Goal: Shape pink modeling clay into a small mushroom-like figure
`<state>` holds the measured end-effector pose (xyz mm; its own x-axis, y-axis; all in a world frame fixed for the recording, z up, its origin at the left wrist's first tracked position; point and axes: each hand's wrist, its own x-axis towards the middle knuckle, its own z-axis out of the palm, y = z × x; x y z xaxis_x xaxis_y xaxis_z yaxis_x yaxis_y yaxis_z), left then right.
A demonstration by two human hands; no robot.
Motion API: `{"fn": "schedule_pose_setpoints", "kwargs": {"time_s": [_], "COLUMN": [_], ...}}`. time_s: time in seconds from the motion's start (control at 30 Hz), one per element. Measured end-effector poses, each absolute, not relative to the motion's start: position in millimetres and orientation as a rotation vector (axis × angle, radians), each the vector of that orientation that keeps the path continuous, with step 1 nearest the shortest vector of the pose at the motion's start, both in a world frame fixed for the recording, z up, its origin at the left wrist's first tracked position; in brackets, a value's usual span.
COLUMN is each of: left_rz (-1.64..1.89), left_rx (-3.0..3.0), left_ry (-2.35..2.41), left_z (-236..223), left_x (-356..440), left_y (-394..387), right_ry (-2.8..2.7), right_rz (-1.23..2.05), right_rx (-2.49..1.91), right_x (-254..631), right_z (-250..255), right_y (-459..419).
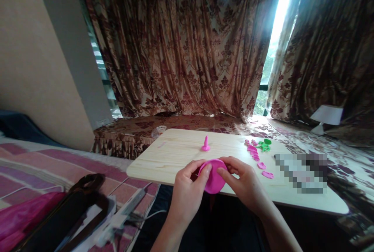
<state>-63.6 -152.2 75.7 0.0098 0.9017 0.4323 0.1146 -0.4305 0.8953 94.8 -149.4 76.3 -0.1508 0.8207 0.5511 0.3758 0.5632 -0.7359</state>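
Both hands hold a round, flat disc of bright pink modelling clay [215,182] just above the near edge of the table. My left hand [188,182] pinches its left side, thumb pressed on the face toward me. On the right side, my right hand [241,176] grips the rim with thumb and fingers; the fingertips behind are hidden. Beyond the disc, a thin pink clay spike [206,143] stands upright on a wider base. To the right lie several flat pink clay pieces [253,150] and a small cluster of green clay pieces [265,145].
The pale wooden table [163,158] has rounded corners. A blurred-out patch [304,174] covers something at its right end. At left, a bed [102,162] holds a dark bag [58,217] and a white power strip [125,209]. A white lamp [326,115] stands far right.
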Motion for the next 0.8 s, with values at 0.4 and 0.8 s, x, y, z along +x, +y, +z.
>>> {"fn": "schedule_pose_setpoints", "kwargs": {"time_s": [0.4,0.8], "left_rz": [1.466,1.335], "left_rx": [1.669,1.751], "left_ry": [1.056,1.038], "left_z": [73.9,73.8], "left_x": [-65.1,-63.4], "left_y": [-152.1,-153.0], "right_ry": [-1.738,-1.773], "right_rz": [0.411,0.379], "right_rx": [-0.966,-0.908], "right_x": [95.2,95.2], "right_z": [77.6,78.6], "right_y": [-148.6,-148.7]}}
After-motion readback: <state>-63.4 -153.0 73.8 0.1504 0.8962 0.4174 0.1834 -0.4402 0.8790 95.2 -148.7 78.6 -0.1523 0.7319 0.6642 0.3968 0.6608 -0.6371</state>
